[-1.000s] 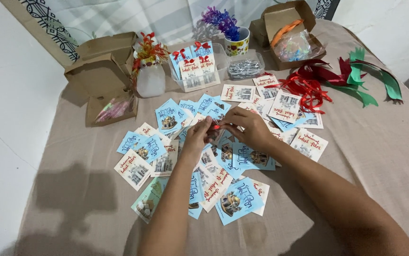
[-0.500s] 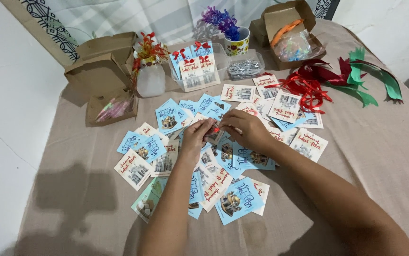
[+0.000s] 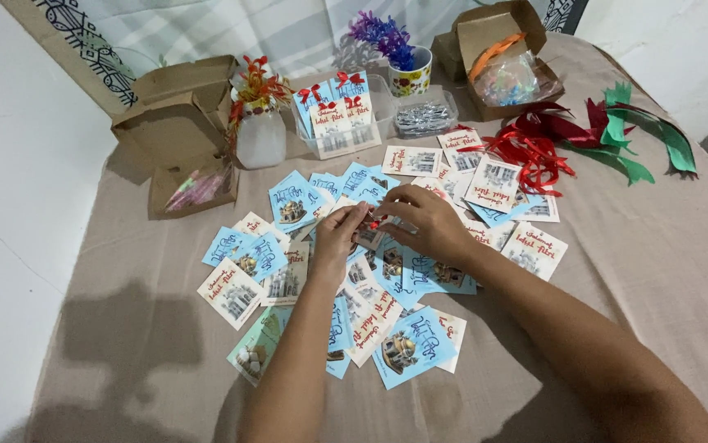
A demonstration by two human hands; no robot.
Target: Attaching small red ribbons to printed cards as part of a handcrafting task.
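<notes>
While both hands pinch a small red bow, loosening fingertips could drop it among the near cards.

A table draped in beige cloth stands against white walls, with dark shadows at its near-left corner.

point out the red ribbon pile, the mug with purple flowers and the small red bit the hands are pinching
red ribbon pile (image 3: 532,152), head view, on the middle of the tangle
mug with purple flowers (image 3: 412,77), head view, on the mug's side
small red piece (image 3: 374,220), head view, on the bit showing between the fingertips
</notes>
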